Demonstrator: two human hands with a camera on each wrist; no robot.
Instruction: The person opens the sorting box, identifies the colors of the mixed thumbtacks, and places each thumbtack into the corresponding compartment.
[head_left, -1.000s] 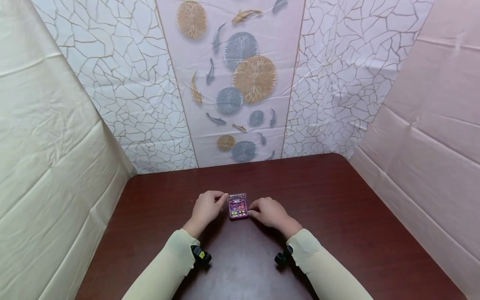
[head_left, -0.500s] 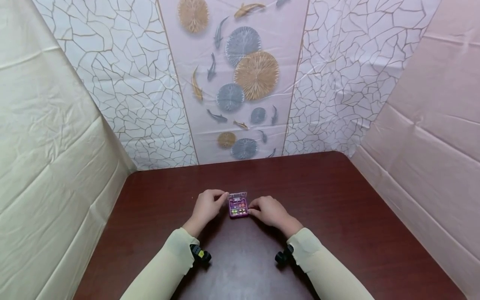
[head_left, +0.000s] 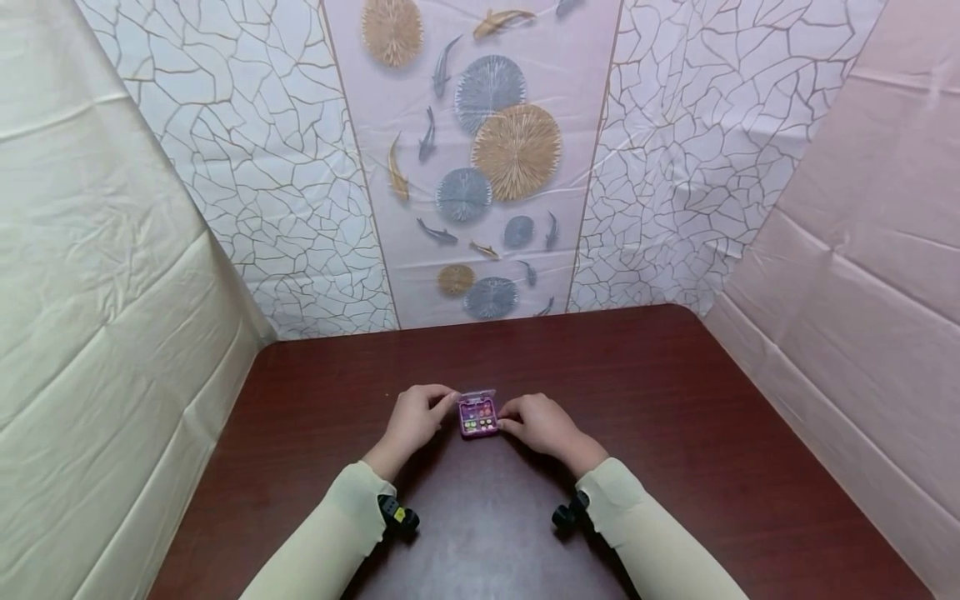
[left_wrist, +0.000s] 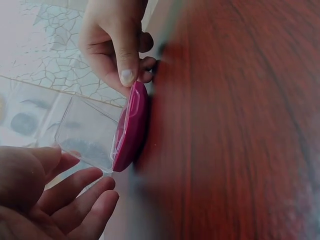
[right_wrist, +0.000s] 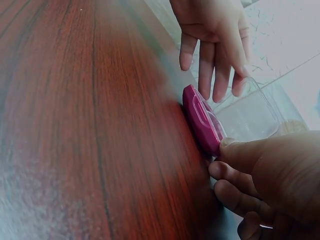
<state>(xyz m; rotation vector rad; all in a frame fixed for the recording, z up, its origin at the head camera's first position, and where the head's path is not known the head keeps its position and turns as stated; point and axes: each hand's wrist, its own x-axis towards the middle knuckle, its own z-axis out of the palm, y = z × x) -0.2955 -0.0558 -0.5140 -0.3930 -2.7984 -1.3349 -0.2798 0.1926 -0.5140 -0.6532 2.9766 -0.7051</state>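
Observation:
A small magenta pill box (head_left: 478,419) with a clear hinged lid sits on the table in the head view. Small coloured pieces, too small to identify, lie in its several compartments. The clear lid (left_wrist: 85,132) stands up, roughly square to the base in the left wrist view. My left hand (head_left: 414,417) pinches the lid's edge at its left corner between thumb and index finger, other fingers spread loosely. On the other side, my right hand (head_left: 542,423) holds the right side of the magenta base (right_wrist: 202,122), thumb on its rim and fingers bent beside it.
The dark red-brown table (head_left: 480,517) reaches back to a patterned cloth backdrop (head_left: 480,167). Pale cloth walls (head_left: 97,333) stand at left and right. A small black camera (head_left: 397,515) is strapped on each wrist.
The lid has swung a little forward and looks narrower in the head view, with my left fingers staying at its edge. My right hand stays at the base. The head view shifts slightly.

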